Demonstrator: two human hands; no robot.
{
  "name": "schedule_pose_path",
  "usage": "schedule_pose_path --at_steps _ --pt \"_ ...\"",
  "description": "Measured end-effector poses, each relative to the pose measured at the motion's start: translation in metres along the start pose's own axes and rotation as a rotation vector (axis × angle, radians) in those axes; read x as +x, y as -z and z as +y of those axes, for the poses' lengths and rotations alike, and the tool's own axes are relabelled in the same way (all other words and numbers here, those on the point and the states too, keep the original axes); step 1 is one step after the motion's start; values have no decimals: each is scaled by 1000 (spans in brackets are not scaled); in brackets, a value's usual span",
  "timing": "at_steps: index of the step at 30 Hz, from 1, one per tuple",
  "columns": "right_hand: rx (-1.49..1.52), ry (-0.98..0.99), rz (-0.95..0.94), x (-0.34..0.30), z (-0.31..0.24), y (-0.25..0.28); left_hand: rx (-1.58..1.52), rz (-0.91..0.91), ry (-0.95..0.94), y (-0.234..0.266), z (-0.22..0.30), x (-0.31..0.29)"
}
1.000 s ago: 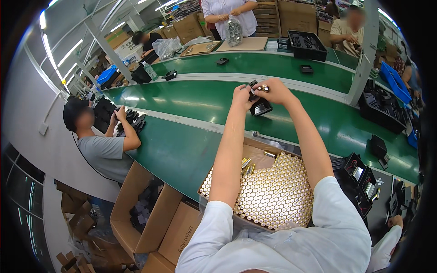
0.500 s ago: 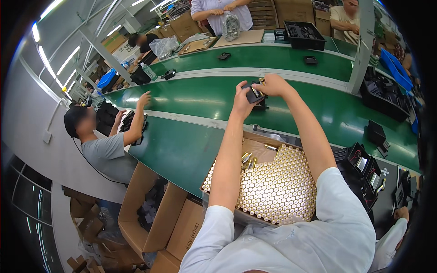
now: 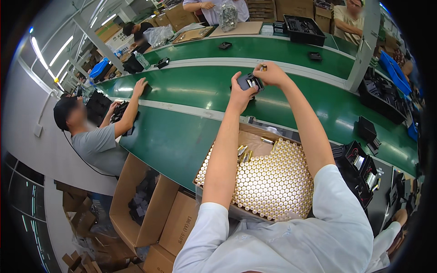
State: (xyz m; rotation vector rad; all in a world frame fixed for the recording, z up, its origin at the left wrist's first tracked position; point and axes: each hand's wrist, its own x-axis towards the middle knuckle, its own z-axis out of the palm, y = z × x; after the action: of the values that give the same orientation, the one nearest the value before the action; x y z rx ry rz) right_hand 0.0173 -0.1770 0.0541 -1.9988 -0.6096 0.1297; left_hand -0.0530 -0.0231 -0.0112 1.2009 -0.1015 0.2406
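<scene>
Over the green belt, my left hand [image 3: 239,94] is closed around a small black battery box [image 3: 246,82]. Silvery batteries show in its open side, which faces right. Just above and right of the box, my right hand [image 3: 273,74] pinches a gold-ended battery [image 3: 263,68] between its fingertips. Below my forearms sits an open carton of batteries [image 3: 273,182], tightly packed and standing on end. A few loose batteries [image 3: 244,154] lie across the bare cardboard at its far side.
At left, a person in a grey shirt [image 3: 98,145] reaches over the belt [image 3: 191,82]. Black cases [image 3: 362,168] with wires stand at right, near another person's hand [image 3: 400,217]. A metal post [image 3: 364,50] rises behind them. Open cartons [image 3: 136,204] stand lower left.
My right hand has drawn up off the box and now holds a battery apart from it. The box has tilted in my left hand. The person at left has stretched an arm farther out.
</scene>
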Motion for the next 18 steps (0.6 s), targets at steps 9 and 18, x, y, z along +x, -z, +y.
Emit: schedule_pose_path --at_steps 9,18 --pt "212 -122 -137 -1 1 0 256 10 -88 6 -9 2" --pt "20 33 48 -11 -2 -13 53 48 -54 8 -13 6"
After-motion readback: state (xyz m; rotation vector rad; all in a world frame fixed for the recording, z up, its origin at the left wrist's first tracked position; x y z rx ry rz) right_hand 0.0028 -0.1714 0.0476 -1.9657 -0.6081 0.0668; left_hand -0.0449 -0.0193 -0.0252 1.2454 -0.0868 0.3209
